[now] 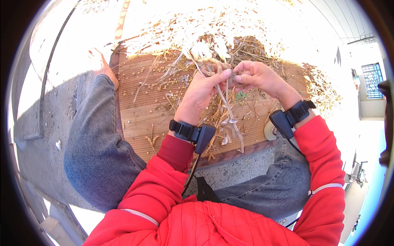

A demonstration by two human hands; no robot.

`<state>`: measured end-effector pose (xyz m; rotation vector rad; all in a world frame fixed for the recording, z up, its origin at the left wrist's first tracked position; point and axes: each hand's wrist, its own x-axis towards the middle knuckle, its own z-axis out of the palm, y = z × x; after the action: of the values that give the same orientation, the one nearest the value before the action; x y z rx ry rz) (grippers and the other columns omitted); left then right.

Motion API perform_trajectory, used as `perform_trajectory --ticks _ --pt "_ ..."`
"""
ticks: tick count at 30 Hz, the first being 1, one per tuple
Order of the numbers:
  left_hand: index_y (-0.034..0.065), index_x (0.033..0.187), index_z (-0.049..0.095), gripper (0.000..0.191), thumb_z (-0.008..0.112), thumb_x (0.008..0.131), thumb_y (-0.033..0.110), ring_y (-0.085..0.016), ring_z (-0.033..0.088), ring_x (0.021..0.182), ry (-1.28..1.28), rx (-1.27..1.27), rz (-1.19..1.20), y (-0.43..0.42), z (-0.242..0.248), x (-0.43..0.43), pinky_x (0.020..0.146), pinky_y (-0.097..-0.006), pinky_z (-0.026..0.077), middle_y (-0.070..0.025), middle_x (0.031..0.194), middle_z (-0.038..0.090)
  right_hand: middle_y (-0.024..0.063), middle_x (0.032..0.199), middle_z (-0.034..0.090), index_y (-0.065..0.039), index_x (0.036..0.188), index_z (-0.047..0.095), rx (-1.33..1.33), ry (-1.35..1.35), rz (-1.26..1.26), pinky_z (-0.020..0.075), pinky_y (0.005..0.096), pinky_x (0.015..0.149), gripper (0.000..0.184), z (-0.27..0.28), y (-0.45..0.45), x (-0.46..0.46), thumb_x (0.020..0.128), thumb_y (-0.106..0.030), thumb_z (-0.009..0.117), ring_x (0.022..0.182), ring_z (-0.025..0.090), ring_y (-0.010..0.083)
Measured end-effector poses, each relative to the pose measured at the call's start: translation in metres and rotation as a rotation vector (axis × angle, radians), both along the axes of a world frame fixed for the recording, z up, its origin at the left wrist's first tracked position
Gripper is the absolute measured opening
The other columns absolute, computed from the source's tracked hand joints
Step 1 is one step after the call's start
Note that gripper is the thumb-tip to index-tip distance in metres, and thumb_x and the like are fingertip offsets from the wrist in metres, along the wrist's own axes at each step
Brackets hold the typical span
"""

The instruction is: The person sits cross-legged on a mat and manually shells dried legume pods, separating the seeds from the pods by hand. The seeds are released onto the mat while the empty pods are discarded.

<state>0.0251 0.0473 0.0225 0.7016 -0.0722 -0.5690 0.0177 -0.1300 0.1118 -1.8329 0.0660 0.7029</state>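
Observation:
My left hand (204, 87) grips dry soybean stalks (228, 112) whose lower ends hang down toward me. Pale pods (211, 66) on the stalks bunch above its fingers. Close beside it, my right hand (261, 77) pinches a dry pod on the same bunch between thumb and fingers; the fingertips partly hide that pod. Below both hands lies a brown striped mat (138, 110). Loose yellow soybeans (164, 84) are scattered over its left part. Empty husks and bits of stem (215, 123) lie under the held stalks.
A heap of dry plants and husks (249, 47) stands beyond my hands, partly washed out by sunlight. More husks (321, 87) lie at the right. A pale roll (270, 130) rests by my right knee. My bare foot (103, 66) is at the mat's left edge, beside concrete (58, 110).

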Motion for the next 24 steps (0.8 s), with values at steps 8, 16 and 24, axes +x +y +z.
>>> perform_trajectory --ticks 8,16,24 --pt "0.0062 0.094 0.061 0.014 0.066 0.082 0.01 -0.008 0.056 0.07 -0.016 -0.024 0.046 0.002 -0.007 0.001 0.057 -0.0212 0.045 -0.0006 0.084 0.061 -0.0013 0.077 0.062 -0.004 0.095 0.062 -0.167 -0.156 0.008 0.0463 0.0192 0.06 0.015 -0.006 -0.006 0.005 0.086 -0.016 0.063 0.067 0.056 0.0046" --pt "0.0037 0.1 0.063 0.022 0.069 0.082 0.014 -0.006 0.057 0.068 -0.013 0.162 0.006 -0.002 0.001 0.0 0.055 -0.0196 0.047 0.0004 0.082 0.062 -0.0023 0.078 0.061 -0.005 0.097 0.059 -0.073 -0.093 0.025 0.0462 0.019 0.06 0.015 -0.007 -0.001 0.002 0.085 -0.014 0.064 0.068 0.055 0.0038" --pt "0.0028 0.098 0.063 0.015 0.064 0.084 0.01 -0.011 0.062 0.074 0.096 0.014 0.005 0.0 0.0 0.001 0.065 -0.0227 0.055 -0.0026 0.086 0.064 -0.0024 0.081 0.061 -0.007 0.101 0.057 0.176 0.046 -0.149 0.0462 0.0174 0.063 0.017 -0.01 -0.012 0.003 0.086 -0.013 0.063 0.069 0.057 0.0048"
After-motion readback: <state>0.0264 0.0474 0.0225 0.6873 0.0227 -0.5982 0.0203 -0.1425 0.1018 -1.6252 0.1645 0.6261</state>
